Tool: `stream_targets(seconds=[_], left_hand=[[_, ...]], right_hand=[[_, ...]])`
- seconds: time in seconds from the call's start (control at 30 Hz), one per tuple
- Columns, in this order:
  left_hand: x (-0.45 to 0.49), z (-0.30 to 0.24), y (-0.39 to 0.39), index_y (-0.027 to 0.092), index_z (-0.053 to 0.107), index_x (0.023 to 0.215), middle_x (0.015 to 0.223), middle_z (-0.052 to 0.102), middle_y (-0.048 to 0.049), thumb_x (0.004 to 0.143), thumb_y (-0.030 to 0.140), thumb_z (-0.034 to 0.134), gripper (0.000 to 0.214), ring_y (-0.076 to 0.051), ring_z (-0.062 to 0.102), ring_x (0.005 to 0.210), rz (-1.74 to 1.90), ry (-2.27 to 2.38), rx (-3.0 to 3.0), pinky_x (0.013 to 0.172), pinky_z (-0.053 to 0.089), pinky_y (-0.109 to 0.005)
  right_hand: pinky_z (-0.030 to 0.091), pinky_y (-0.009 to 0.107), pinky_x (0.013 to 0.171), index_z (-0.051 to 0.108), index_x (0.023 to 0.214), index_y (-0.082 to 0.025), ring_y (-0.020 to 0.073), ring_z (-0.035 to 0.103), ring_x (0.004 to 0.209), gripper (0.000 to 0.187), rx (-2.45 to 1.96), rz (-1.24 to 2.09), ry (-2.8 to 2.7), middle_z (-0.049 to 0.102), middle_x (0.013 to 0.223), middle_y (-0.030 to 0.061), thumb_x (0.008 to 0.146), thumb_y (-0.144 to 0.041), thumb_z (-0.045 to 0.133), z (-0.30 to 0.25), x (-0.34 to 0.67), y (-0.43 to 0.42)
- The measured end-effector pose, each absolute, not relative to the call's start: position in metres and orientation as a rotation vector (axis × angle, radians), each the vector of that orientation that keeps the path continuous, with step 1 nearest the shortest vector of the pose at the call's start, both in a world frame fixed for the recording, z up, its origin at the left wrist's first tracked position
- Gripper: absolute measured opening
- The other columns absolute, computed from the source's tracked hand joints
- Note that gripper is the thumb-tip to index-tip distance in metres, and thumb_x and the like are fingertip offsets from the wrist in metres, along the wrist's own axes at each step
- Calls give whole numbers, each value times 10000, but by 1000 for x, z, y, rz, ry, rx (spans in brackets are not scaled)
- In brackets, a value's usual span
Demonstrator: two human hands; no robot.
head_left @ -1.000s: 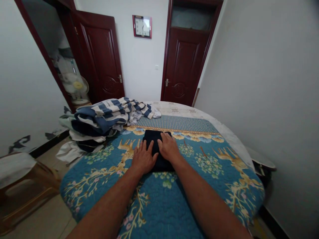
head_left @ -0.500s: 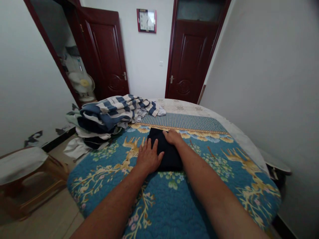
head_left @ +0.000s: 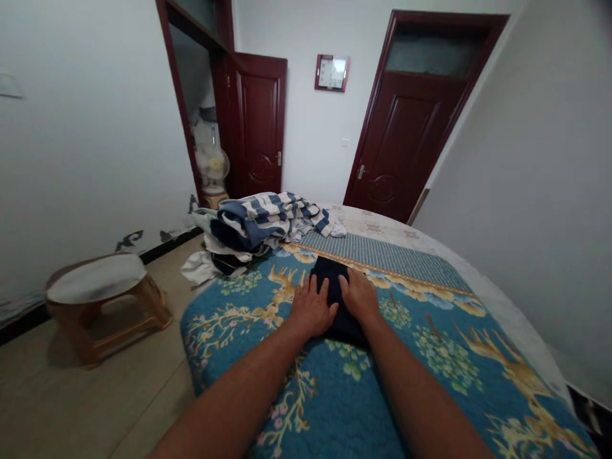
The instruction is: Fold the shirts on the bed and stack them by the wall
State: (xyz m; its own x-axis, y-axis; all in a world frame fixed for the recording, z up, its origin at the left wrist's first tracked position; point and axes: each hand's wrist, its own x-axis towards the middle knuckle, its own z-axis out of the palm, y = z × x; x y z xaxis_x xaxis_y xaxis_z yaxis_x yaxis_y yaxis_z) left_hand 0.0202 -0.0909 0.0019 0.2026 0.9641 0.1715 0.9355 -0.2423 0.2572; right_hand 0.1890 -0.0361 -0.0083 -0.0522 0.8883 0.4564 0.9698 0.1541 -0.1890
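Note:
A dark navy piece of cloth (head_left: 333, 269), folded into a compact rectangle, lies on the blue patterned quilt (head_left: 335, 395) that covers the table. My left hand (head_left: 313, 309) rests flat on its left side, fingers spread. On its right side lies my right hand (head_left: 359, 296), palm down, with the fingers stretched forward and the thumb apart. Neither hand grips the cloth; both press on its top. What kind of garment it is, I cannot tell. Parts of it are hidden under my hands.
A heap of clothes (head_left: 253, 223), a blue-and-white striped one on top, lies at the table's back left edge. A brown stool (head_left: 102, 280) stands on the floor at left. Behind are a fan (head_left: 213, 164), an open door (head_left: 258, 121) and a closed door (head_left: 411, 127).
The view has swung left, so everything appears shifted right. My right hand has moved from the cloth's far right edge to lie flatter on it, its fingers straighter. My left hand stays on the cloth.

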Motion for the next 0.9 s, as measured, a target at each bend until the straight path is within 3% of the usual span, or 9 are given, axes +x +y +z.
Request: stream_targets(seconds=[0.1,0.2,0.43,0.57,0.7,0.9], left_hand=[[20,2,-93,174,366,1681,1740,298,-228,1028,583,424,773,-419,241,1622,455,1866,2344,1277,213,-645],[19,2,-96,181,364,1682,1743,299,-217,1050,556,366,734,-410,251,1620,462,1872,2327,1282,210,-640],[19,-3,-96,190,336,1693,1751,288,-201,1052,613,306,769,-403,203,1636,482,1868,2334,1288,212,-634],[20,3,-78,159,339,1690,1746,310,-188,1049,660,237,820,-378,185,1644,455,1812,2390,1319,135,-612],[28,10,-44,148,339,1682,1765,283,-148,1046,677,160,847,-343,187,1647,398,1691,2397,1322,159,-600],[35,9,11,104,339,1661,1749,299,-196,1039,628,250,819,-364,216,1635,349,1789,2176,1305,167,-632]], right_hand=[[340,509,1228,538,1521,-70,361,401,1533,588,-1681,-327,-2013,511,1604,218,1097,-451,393,-31,192,-59],[360,538,1226,498,1548,-24,388,349,1564,657,-1607,-353,-2027,468,1627,245,1093,-480,367,-49,202,-76],[401,582,1201,432,1602,-44,407,354,1564,728,-1512,-336,-2077,355,1681,280,1073,-544,397,-63,219,-102],[422,605,1178,431,1606,-54,418,370,1551,721,-1520,-326,-2088,364,1673,287,1066,-532,415,-60,218,-106],[425,613,1172,427,1607,-57,422,374,1547,718,-1521,-325,-2087,360,1675,288,1063,-526,415,-59,217,-105],[421,621,1171,409,1621,-70,438,364,1549,757,-1527,-289,-2096,333,1691,274,1047,-563,407,-60,220,-105]])
